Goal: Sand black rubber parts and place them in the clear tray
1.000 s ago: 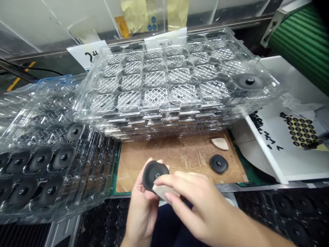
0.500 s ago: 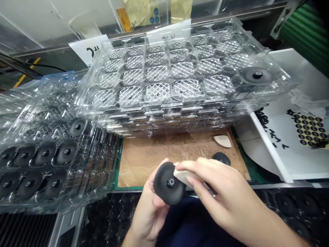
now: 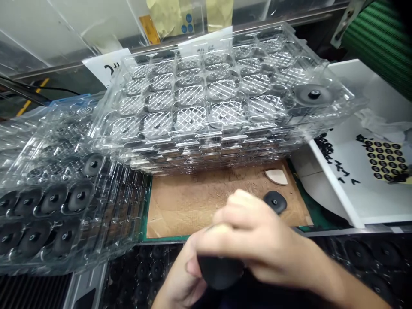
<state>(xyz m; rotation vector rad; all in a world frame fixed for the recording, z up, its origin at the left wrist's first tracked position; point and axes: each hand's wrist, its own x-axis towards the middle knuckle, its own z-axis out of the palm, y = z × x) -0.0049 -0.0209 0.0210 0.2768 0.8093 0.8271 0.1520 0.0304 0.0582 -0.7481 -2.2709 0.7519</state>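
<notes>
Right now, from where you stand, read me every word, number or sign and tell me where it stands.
Left white paper: perhaps "2#", partly covered, not certain.
Rear white paper: marks blurred behind clear plastic, unreadable.
Black round labels on yellow sheet: too small to read.
Blue round stickers: too small to read.

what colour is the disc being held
The disc is black; it shows best in the head view, though partly covered.

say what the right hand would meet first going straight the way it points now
The right hand points left, so probably the left hand, which holds the black part; their overlap hides the exact depth.
</notes>
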